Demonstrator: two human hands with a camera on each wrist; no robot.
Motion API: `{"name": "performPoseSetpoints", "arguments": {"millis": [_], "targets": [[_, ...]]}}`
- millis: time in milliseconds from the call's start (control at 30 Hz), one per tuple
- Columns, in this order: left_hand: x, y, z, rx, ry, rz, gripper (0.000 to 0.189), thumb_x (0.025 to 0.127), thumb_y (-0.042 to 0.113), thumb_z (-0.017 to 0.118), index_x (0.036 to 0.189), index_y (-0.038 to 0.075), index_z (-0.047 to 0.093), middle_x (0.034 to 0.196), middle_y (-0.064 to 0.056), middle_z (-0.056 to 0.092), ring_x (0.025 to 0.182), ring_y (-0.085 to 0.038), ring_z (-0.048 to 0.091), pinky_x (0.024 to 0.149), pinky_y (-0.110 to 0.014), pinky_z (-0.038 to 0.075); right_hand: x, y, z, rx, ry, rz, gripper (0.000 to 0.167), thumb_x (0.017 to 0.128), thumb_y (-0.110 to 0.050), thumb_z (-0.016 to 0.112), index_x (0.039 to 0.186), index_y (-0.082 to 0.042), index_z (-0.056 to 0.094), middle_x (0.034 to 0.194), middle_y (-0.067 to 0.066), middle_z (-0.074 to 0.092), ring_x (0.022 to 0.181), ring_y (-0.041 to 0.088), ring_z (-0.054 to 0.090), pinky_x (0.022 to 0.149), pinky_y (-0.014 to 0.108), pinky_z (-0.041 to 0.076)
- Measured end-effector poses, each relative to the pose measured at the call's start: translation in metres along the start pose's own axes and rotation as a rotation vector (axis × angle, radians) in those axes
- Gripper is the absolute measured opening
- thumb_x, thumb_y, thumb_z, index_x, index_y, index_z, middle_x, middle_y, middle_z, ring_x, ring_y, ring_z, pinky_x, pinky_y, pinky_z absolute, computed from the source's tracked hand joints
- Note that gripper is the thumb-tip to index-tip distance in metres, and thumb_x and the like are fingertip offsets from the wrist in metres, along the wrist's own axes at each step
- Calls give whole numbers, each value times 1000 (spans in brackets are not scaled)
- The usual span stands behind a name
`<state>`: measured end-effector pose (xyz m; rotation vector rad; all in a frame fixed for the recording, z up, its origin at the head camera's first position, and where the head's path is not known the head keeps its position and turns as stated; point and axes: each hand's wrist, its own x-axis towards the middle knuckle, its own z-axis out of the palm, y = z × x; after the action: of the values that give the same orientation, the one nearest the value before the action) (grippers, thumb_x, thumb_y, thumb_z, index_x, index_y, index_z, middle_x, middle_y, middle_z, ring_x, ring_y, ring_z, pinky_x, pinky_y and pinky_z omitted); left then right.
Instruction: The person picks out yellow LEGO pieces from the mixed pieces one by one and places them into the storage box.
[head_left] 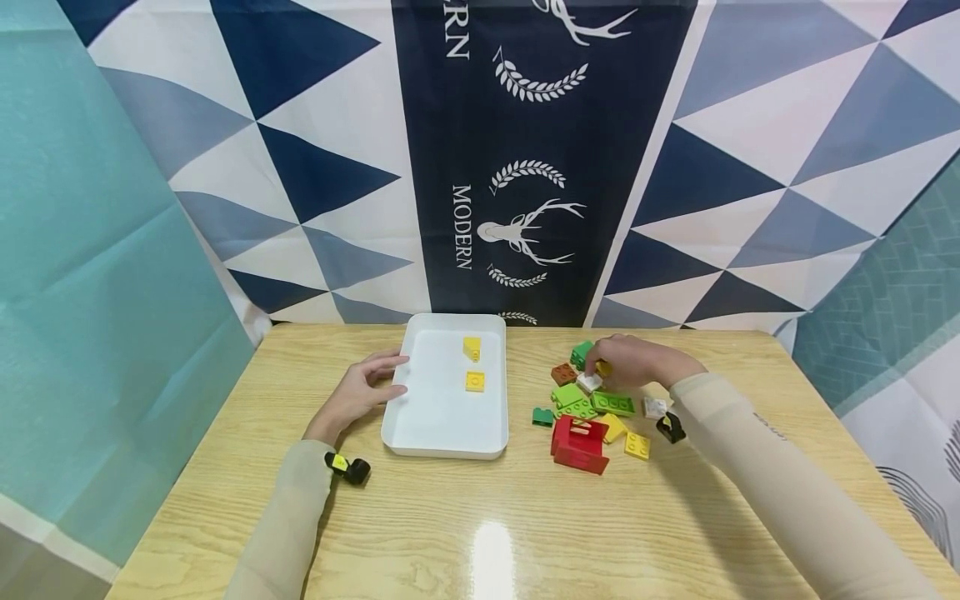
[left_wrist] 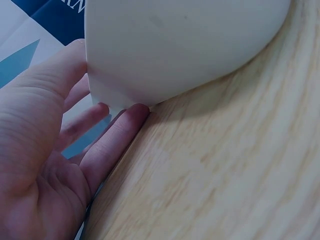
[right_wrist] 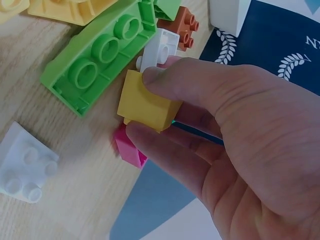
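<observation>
My right hand (head_left: 633,362) is at the far side of a pile of toy building bricks and pinches a yellow brick (right_wrist: 146,102) between thumb and fingers. Right by the thumb lies a small white brick (right_wrist: 162,47); a pink brick (right_wrist: 129,146) sits below the fingertips in the right wrist view. My left hand (head_left: 356,396) touches the left side of a white tray (head_left: 431,425) with loosely spread fingers and thumb. Inside the tray are a yellow slanted brick (head_left: 472,347) and a yellow square brick (head_left: 475,382).
Around the right hand lie a long green brick (right_wrist: 95,60), an orange-brown brick (head_left: 563,373), a dark green brick (head_left: 542,417) and a yellow square plate (head_left: 637,446). A red piece with a slatted opening (head_left: 579,450) is nearest me. Patterned cloth (head_left: 337,167) hangs behind the wooden table (head_left: 420,533).
</observation>
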<state>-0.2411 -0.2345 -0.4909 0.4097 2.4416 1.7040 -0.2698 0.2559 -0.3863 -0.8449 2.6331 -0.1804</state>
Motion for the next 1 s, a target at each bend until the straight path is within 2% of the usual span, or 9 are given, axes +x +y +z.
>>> {"name": "performPoseSetpoints", "arguments": {"millis": [200, 367, 433, 533, 633, 700, 833, 1000], "targets": [[-1, 1, 0, -6, -1, -4, 58, 105, 7, 80, 159, 0, 61, 180, -24, 40, 157, -51, 54, 104, -5, 49, -2, -2, -6, -15, 5, -4, 34, 96, 7, 77, 122, -11, 86, 124, 11, 82, 103, 25, 69, 107, 56, 65], [-1, 0, -1, 7, 2, -2, 58, 104, 8, 80, 159, 1, 62, 180, -23, 41, 156, -50, 55, 109, -9, 48, -2, -2, -9, -20, -3, -7, 35, 96, 8, 76, 123, -12, 86, 124, 11, 82, 104, 25, 69, 107, 57, 64], [0, 0, -1, 10, 1, -2, 58, 104, 8, 80, 159, 1, 62, 180, -23, 41, 156, -49, 55, 114, -15, 50, -2, -3, -10, -18, -10, -2, 35, 96, 8, 76, 122, -13, 87, 123, 10, 82, 104, 25, 69, 107, 56, 64], [0, 0, -1, 13, 0, -1, 58, 104, 9, 81, 158, 1, 63, 180, -23, 42, 156, -49, 55, 124, -32, 51, -3, -3, -11, -16, -21, 4, 35, 95, 7, 76, 120, -15, 87, 123, 10, 82, 104, 25, 68, 107, 57, 64], [0, 0, -1, 14, 0, 0, 57, 104, 9, 81, 158, 1, 63, 179, -23, 42, 157, -49, 55, 130, -50, 47, -3, -3, -13, -12, -28, 8, 34, 95, 6, 78, 121, -15, 86, 125, 10, 81, 106, 25, 68, 109, 57, 64], [0, 0, -1, 12, 0, 1, 57, 104, 8, 81, 158, 1, 63, 179, -23, 42, 157, -49, 55, 132, -57, 43, -4, -3, -14, -8, -32, 9, 34, 96, 6, 78, 122, -14, 85, 126, 11, 81, 107, 26, 68, 109, 58, 64], [0, 0, -1, 8, -1, -5, 58, 104, 9, 81, 158, 1, 63, 180, -24, 41, 158, -49, 54, 134, -62, 40, -4, -3, -14, -1, -34, 3, 36, 95, 7, 76, 123, -14, 84, 126, 11, 81, 106, 25, 68, 108, 56, 64], [0, 2, 0, 9, -2, -12, 58, 104, 9, 80, 158, 1, 63, 180, -23, 40, 158, -49, 53, 133, -59, 42, -5, -2, -13, -9, -32, -2, 35, 95, 7, 77, 120, -15, 85, 121, 8, 81, 102, 23, 66, 105, 55, 64]]}}
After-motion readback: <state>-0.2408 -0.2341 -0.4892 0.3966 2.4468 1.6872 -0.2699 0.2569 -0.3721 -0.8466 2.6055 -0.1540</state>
